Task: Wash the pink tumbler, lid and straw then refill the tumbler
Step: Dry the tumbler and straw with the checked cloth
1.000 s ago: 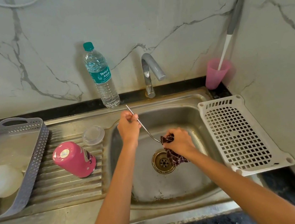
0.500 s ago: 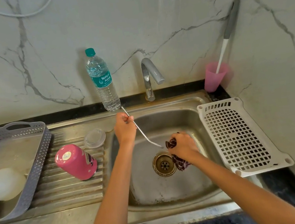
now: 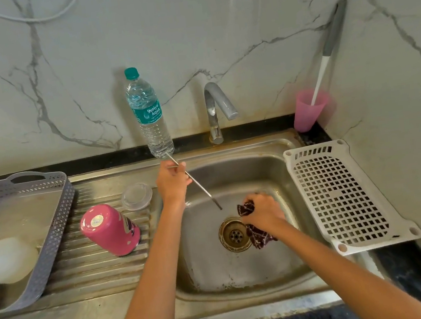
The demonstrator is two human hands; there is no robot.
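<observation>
Straw (image 3: pixel 199 186) held over the sink (image 3: pixel 247 294), cloth (image 3: pixel 259 234) bunched in the other hand.

At the left a grey basket (image 3: pixel 60 220) sits on the drainboard (image 3: pixel 99 273). Beside it the pink tumbler (image 3: pixel 112 231) stands bottom up, with the clear lid (image 3: pixel 137 196) just behind it. The left hand (image 3: pixel 172 181) pinches the metal straw near its top end with curled fingers, and the straw slants down into the basin. Right of the drain (image 3: pixel 234 234), the right hand (image 3: pixel 262 211) grips the dark cloth in tightly curled fingers, apart from the straw's tip.
</observation>
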